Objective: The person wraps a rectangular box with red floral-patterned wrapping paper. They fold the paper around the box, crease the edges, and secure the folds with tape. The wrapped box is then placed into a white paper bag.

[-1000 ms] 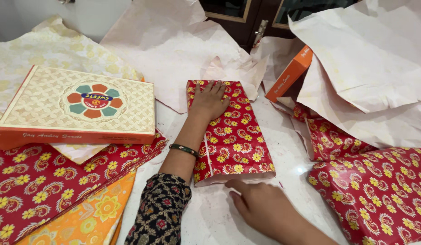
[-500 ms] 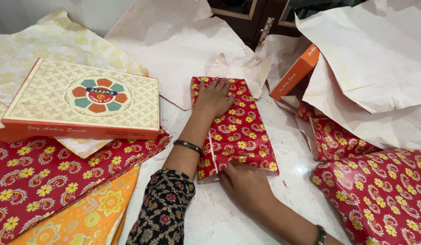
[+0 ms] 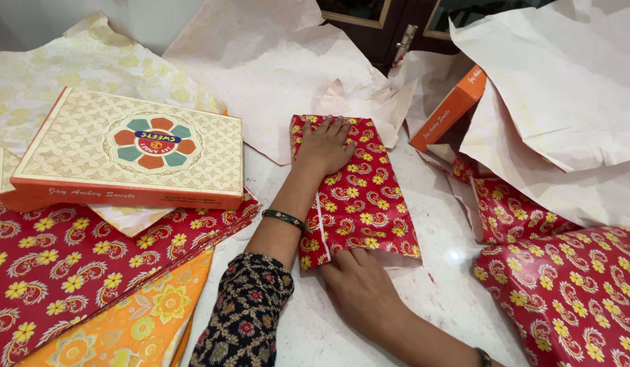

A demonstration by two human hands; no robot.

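- White stone floor lies under everything, with a dark wooden cabinet door at the far edge.
- The person's left hand lies flat and spread wide on the far end of a box wrapped in red flowered paper. It presses down and holds nothing.
- The right hand rests at the near end of that box, its fingers tucked in at the paper's open edge. How tight they pinch cannot be told.
- The red paper already covers the top and long sides of the box. The near end looks open and not folded yet. No tape can be seen.
- A green bangle sits on the left wrist, above a dark patterned sleeve.
- To the left, one cream and orange sweet box lies bare, not wrapped.
- Loose red sheets and an orange flowered sheet lie below it.
- To the right, another orange box peeks out from under pale paper, and more red paper lies near.
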